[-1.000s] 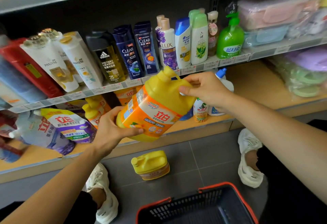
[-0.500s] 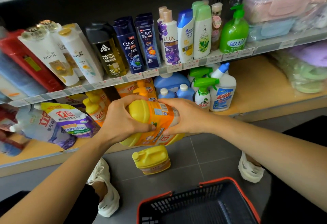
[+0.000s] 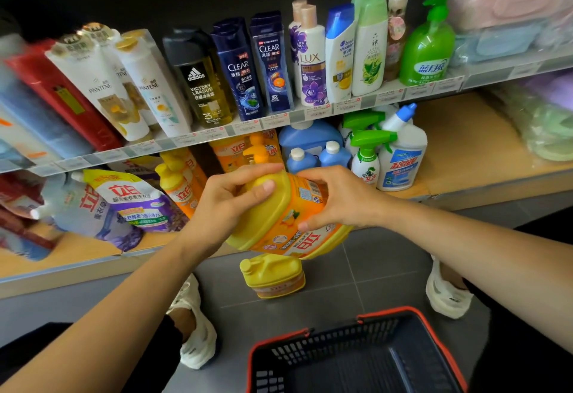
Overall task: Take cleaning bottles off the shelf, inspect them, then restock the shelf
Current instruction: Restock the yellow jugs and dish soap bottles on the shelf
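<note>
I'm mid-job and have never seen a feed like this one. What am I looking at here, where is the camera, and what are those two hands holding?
There is no machine here. The one picture comes from a wide-angle camera worn on a person's head, looking forward and down at a shop shelf.

The left hand and the right hand both grip one large yellow detergent jug, tilted on its side in front of the lower shelf, with the barcode side of its orange label facing up.

A second, similar yellow jug stands upright on the grey floor just below. Nearer the camera is a black shopping basket with a red rim; nothing shows in the part of it in view.

The lower shelf holds cleaning goods: blue bottles, green-trigger sprays and refill pouches. The shelf above holds shampoo bottles.
</note>
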{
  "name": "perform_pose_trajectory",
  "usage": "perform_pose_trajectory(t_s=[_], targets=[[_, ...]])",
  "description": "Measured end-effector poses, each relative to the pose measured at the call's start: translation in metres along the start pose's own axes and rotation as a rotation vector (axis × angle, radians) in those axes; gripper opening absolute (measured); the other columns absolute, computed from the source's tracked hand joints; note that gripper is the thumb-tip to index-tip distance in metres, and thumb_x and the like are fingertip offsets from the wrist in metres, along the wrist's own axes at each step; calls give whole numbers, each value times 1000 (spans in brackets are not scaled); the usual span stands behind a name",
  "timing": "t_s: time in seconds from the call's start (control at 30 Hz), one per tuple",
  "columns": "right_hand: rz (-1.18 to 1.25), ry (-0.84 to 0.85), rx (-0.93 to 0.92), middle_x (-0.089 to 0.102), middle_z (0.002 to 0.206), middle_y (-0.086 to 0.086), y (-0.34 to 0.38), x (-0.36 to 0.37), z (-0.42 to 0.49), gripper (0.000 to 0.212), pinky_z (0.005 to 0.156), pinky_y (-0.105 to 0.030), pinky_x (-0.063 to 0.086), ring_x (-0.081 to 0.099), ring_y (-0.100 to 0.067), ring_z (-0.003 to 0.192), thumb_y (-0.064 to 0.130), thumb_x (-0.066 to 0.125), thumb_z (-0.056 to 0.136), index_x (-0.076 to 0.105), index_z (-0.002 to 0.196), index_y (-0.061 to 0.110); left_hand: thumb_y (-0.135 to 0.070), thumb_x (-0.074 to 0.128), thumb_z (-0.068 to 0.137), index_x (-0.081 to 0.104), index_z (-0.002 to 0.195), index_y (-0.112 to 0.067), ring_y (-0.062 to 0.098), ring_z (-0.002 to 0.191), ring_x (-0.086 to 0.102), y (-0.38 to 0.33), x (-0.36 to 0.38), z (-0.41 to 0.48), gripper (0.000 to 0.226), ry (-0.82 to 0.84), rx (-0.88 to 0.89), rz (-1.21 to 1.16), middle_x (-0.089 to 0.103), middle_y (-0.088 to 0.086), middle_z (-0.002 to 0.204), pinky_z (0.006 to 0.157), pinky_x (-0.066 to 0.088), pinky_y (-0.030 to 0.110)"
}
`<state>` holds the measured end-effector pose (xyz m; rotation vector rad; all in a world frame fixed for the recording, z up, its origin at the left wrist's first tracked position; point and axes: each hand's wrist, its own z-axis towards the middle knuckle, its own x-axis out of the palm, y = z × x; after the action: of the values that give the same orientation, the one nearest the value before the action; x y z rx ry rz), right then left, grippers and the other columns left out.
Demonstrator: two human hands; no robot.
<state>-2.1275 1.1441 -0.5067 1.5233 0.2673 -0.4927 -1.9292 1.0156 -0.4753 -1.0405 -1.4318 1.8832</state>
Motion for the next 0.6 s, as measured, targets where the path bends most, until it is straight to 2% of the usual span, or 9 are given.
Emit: perform_pose_trajectory(t_s=[0.1,0.17,0.27,0.37,0.47,0.6], targets=[[-20,-7,17,72,111,11,-2,3,0,71,85,-20,56,68,0,101,26,94,65,62,128,23,-25,60,92,74,111,-16,10,124,61,-1,1,1,26,-39,46,28,72,-2,124,105,51,37],[6,-26,27,72,115,8,-3,4,0,73,90,-28,57,68,-4,104,26,93,66,61,131,20,-24,61,93,72,117,-15,11,129,58,-2,1,0,28,-34,102,117,68,0,130,108,49,39],[59,-67,33,73,114,5,-5,5,0,69,90,-34,58,69,-7,104,23,93,67,62,128,19,-30,65,94,66,131,-21,7,140,45,1,2,-5,38,8,208,296,52,-6,150,103,51,29],[89,-112,34,74,112,5,-5,8,0,67,88,-32,59,70,-7,102,22,93,67,63,127,19,-28,66,95,62,138,-20,10,146,39,6,4,-12,44,-45,281,340,45,-6,156,104,52,38],[115,-148,41,73,114,3,-6,10,-1,66,91,-38,59,70,-9,104,22,91,69,62,128,17,-19,68,95,60,138,-13,16,145,42,14,8,-18,45,-145,365,413,50,2,152,106,51,49],[121,-193,42,73,113,5,-8,14,-3,64,92,-37,58,69,-6,103,23,91,69,62,126,18,-10,72,92,62,135,-10,17,137,52,21,8,-19,44,-218,444,473,58,7,144,103,54,43]])
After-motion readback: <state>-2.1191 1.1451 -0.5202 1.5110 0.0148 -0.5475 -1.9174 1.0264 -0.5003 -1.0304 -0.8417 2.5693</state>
